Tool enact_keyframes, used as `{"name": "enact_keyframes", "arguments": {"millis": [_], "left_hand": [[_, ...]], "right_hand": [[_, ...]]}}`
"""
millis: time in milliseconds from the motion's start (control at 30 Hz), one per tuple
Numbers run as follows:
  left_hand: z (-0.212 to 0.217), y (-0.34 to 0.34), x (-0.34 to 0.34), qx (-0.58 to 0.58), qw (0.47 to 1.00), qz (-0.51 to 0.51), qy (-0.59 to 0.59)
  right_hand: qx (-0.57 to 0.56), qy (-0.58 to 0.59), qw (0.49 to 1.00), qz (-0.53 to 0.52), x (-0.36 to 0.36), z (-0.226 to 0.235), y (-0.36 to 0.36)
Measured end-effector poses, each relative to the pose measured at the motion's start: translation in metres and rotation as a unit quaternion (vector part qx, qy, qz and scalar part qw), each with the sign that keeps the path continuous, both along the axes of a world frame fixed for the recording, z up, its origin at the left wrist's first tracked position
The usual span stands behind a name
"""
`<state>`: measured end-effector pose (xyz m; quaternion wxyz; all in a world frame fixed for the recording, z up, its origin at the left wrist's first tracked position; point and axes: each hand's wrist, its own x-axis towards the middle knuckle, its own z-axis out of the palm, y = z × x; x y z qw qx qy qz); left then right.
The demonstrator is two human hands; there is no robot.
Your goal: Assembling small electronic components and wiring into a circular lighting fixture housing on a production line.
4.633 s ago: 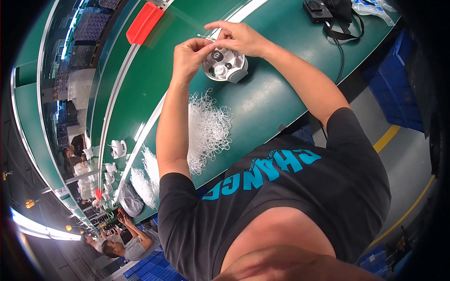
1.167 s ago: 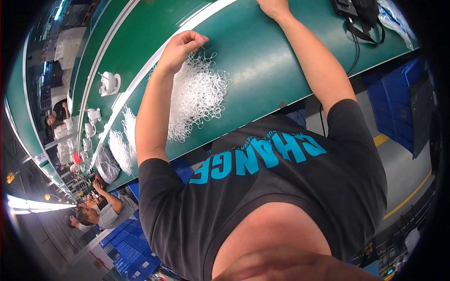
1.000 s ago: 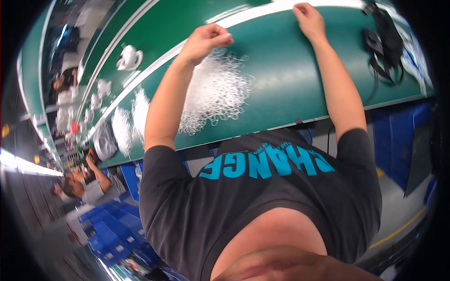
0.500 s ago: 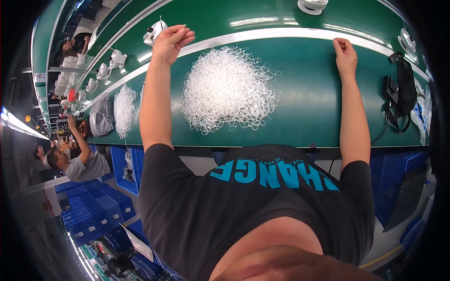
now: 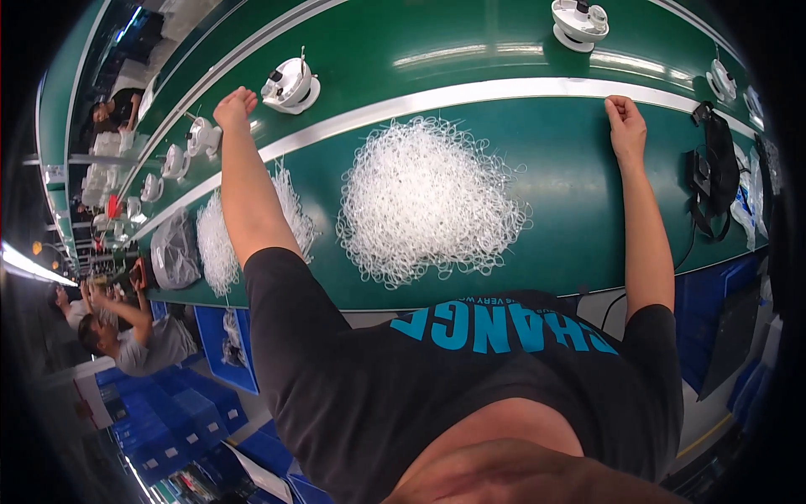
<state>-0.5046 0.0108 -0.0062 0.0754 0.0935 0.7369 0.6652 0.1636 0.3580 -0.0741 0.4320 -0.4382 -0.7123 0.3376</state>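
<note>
My left hand [image 5: 235, 106] is stretched far out to the left, fingers curled, empty, just beside a white round device [image 5: 290, 84] on the upper green belt. My right hand [image 5: 625, 126] rests as a closed fist on the green worktable [image 5: 571, 218], by the pale strip along the belt, holding nothing. Between my arms lies a big heap of white plastic rings [image 5: 428, 202]. A smaller heap of the same rings [image 5: 220, 244] lies partly under my left arm.
More white round devices [image 5: 579, 21] ride the belt, with several [image 5: 176, 160] further left. A black wired tool [image 5: 714, 168] lies at the right end of the table, a grey bag [image 5: 172, 252] at the left. Another person [image 5: 126, 332] sits below left, near blue crates [image 5: 168, 412].
Earlier both hands held a white round device over the table. It is gone from them now; my left arm has reached out left to the belt and my right fist has settled on the table.
</note>
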Motion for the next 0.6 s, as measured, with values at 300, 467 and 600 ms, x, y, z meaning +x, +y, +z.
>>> {"name": "enact_keyframes", "arguments": {"millis": [300,467,600], "left_hand": [[0.009,0.047,0.026,-0.194,0.932,-0.279,-0.130],[0.033,0.090,0.144,-0.148,0.948,-0.272,-0.070],[0.058,0.128,0.244,-0.083,0.954,-0.282,-0.054]], "right_hand": [[-0.012,0.053,0.998,-0.016,-0.004,-0.012,0.005],[0.040,-0.005,0.999,-0.037,0.017,0.018,-0.001],[0.070,0.019,0.995,0.063,-0.021,0.018,-0.031]]}}
